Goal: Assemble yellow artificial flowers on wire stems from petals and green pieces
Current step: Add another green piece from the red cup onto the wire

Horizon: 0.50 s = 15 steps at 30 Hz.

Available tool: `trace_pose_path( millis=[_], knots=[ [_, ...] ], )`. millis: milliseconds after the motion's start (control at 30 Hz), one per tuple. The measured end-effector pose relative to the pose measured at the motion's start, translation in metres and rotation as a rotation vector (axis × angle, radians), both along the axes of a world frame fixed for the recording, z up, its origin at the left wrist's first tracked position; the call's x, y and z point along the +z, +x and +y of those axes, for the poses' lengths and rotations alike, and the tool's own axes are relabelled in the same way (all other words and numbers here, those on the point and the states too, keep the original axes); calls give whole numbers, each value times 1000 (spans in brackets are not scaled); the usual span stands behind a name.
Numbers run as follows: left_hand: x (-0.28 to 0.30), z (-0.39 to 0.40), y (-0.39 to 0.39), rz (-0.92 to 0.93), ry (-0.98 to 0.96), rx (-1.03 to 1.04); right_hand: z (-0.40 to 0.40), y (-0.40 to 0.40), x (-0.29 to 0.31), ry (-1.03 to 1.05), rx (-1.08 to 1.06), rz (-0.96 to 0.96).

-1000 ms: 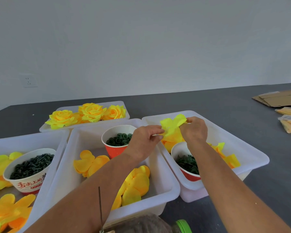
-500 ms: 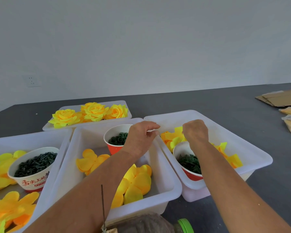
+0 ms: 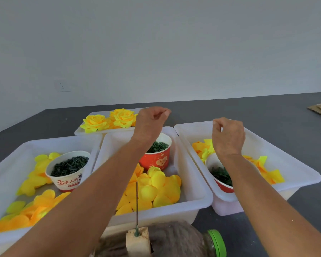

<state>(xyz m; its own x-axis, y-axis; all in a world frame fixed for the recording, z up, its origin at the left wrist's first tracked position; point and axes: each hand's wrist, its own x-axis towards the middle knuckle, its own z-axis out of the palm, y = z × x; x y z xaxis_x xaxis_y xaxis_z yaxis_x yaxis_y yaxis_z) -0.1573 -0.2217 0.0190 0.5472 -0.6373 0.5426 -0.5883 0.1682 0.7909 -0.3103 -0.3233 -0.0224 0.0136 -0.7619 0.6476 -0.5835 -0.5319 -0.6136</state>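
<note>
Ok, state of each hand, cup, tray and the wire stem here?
left hand: raised, fingertips pinched, nothing visible in it
right hand: raised, fingertips pinched, nothing visible in it
wire stem: upright in a block, bare
finished flowers: lying in far tray
middle cup: upright, holds green rings
left cup: upright, full of dark green pieces

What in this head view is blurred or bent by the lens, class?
Head view: even, soft light, no glare; both raised hands, left hand and right hand, slightly motion-soft; wide-angle lens bows the white bins; the wire stem stays sharp.
</note>
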Motion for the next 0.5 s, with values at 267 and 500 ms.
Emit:
trace_pose_path(
  millis=[267,500],
  knots=[
    [3,47,12,-5,70,54,15,7,5,-37,182,3],
    [-6,105,23,40,76,65,83,42,28,86,686,-95]
  ],
)
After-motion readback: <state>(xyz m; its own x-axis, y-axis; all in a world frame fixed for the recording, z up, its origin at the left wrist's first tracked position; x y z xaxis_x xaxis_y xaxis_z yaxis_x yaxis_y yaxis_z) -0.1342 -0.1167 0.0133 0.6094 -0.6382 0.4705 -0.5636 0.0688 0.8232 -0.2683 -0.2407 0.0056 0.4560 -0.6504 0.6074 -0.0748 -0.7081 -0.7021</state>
